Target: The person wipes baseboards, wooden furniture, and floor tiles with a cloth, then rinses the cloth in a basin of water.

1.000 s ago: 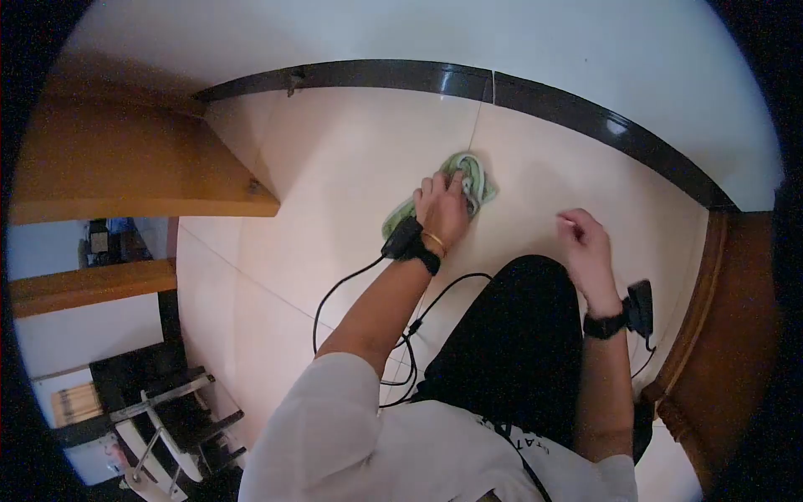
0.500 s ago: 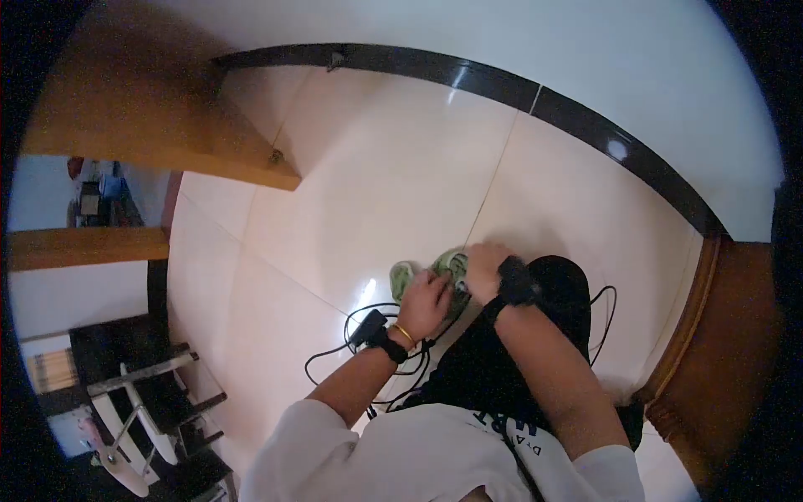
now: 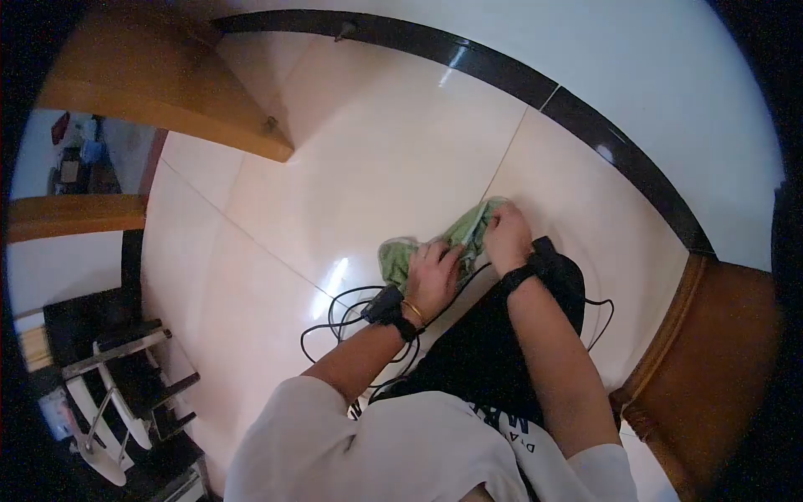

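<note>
A crumpled green cloth (image 3: pixel 468 227) with a pale edge lies low over the tiled floor, between and beneath my hands. My left hand (image 3: pixel 432 274) is closed on its near left part, fingers curled into the fabric. At the cloth's right end, my right hand (image 3: pixel 508 240) pinches the edge between thumb and fingers. Each wrist wears a black strap with a small black box; the left box (image 3: pixel 383 304) shows beside a yellow bracelet. Black cable (image 3: pixel 322 328) loops around my left forearm and on the floor.
A wooden door (image 3: pixel 167 109) stands at the upper left. A white wall with a black skirting (image 3: pixel 493 75) curves across the top. Brown wooden furniture (image 3: pixel 711 360) is at right, and a black and white rack (image 3: pixel 109 376) at lower left. My bent knee (image 3: pixel 556 284) is beside my right hand.
My right hand has moved up and to the right, drawing out the cloth, so more of it shows between my hands. The camera view has also shifted a little.
</note>
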`<state>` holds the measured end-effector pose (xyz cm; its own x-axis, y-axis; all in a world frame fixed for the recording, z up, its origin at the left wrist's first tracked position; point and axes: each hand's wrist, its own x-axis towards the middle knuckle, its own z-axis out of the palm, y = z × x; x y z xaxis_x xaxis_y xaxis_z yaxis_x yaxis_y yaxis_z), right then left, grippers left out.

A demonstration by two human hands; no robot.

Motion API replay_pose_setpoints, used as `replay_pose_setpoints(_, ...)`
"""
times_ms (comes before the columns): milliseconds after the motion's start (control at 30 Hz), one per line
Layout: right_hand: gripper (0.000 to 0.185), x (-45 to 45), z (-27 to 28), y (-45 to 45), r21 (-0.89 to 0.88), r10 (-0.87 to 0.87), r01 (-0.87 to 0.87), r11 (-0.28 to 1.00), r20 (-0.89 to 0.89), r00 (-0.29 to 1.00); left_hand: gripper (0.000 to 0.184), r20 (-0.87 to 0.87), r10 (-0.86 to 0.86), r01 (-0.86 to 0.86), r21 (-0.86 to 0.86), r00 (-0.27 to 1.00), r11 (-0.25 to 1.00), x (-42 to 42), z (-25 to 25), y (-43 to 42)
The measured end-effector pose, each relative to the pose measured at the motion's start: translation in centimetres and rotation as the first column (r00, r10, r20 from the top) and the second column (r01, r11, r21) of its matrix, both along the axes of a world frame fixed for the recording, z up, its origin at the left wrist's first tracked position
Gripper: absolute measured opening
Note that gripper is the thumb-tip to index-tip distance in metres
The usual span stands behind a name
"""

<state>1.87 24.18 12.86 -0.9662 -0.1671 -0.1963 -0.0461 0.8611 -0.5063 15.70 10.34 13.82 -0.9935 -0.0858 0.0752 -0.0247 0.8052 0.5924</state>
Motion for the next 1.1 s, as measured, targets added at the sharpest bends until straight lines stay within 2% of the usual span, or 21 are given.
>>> replay_pose_setpoints(100,0.029,2.1,-1.0,-0.6,0.144,0.208,-0.204,0.968,-0.018,0.978,0.049,0.011,0.025,-0.024,-0.078,1.0,0.997,0.8,-1.5,0.6)
replay_pose_setpoints(167,0.033,2.4,0.1,-1.1,0.209,0.229,-0.236,0.949,0.058,0.972,0.05,0.059,0.045,-0.037,-0.133,0.997,0.99,0.6,-1.8,1.0)
replay_pose_setpoints(200,0.043,2.0,1.4,-1.3,0.245,0.249,-0.287,0.926,0.174,0.953,0.051,0.08,0.056,-0.042,-0.161,0.995,0.986,0.2,-1.8,1.1)
replay_pose_setpoints(300,0.063,1.1,0.7,-2.0,0.328,0.256,-0.249,0.911,0.023,0.966,0.045,-0.029,0.086,-0.09,-0.206,0.996,0.974,-3.3,-3.7,1.9)
replay_pose_setpoints(400,0.062,-2.2,-2.0,-2.5,0.333,0.208,-0.174,0.927,-0.068,0.976,0.047,-0.13,0.142,-0.164,-0.178,0.981,0.97,-7.1,-5.0,2.7)
replay_pose_setpoints(500,0.064,-3.9,-0.5,-3.4,0.362,0.181,-0.18,0.915,0.032,0.983,0.048,-0.032,0.124,-0.127,-0.148,0.992,0.981,-8.5,-3.6,2.6)
replay_pose_setpoints(533,0.062,-4.1,0.8,-3.5,0.336,0.168,-0.202,0.92,0.127,0.978,0.048,-0.044,0.13,-0.135,-0.142,0.99,0.981,-8.3,-3.7,2.5)
replay_pose_setpoints(633,0.057,-1.9,0.1,-2.9,0.329,0.262,-0.273,0.904,0.078,0.962,0.047,-0.048,0.128,-0.133,-0.124,0.991,0.983,-6.3,-3.6,2.0)
replay_pose_setpoints(700,0.052,-0.1,-0.3,-2.7,0.314,0.359,-0.388,0.866,0.15,0.921,0.045,0.01,0.097,-0.095,-0.109,0.995,0.989,-3.4,-2.0,1.4)
replay_pose_setpoints(767,0.053,2.4,-2.6,-2.3,0.294,0.484,-0.511,0.808,0.163,0.86,0.043,0.072,0.052,-0.036,-0.21,0.996,0.977,0.1,-2.3,0.6)
replay_pose_setpoints(833,0.044,4.2,2.9,-4.2,0.254,0.493,-0.61,0.75,0.401,0.772,0.042,0.12,0.022,0.004,-0.209,0.992,0.978,4.1,-2.1,-0.4)
replay_pose_setpoints(900,0.04,8.2,-3.5,-2.8,0.27,0.519,-0.567,0.778,0.233,0.823,0.042,0.202,0.013,0.028,-0.2,0.979,0.979,7.5,-1.6,-1.2)
replay_pose_setpoints(967,0.038,9.0,-4.2,-2.8,0.272,0.501,-0.535,0.8,0.186,0.845,0.044,0.246,0.011,0.039,-0.196,0.969,0.98,8.2,-1.4,-1.3)
replay_pose_setpoints(1033,0.039,8.1,1.3,-4.1,0.265,0.454,-0.522,0.811,0.277,0.847,0.046,0.26,0.018,0.034,-0.194,0.965,0.98,8.2,-1.0,-1.0)
replay_pose_setpoints(1100,0.042,7.4,0.6,-4.3,0.3,0.365,-0.459,0.836,0.318,0.875,0.048,0.166,0.028,0.017,-0.261,0.986,0.965,6.9,-2.2,-0.5)
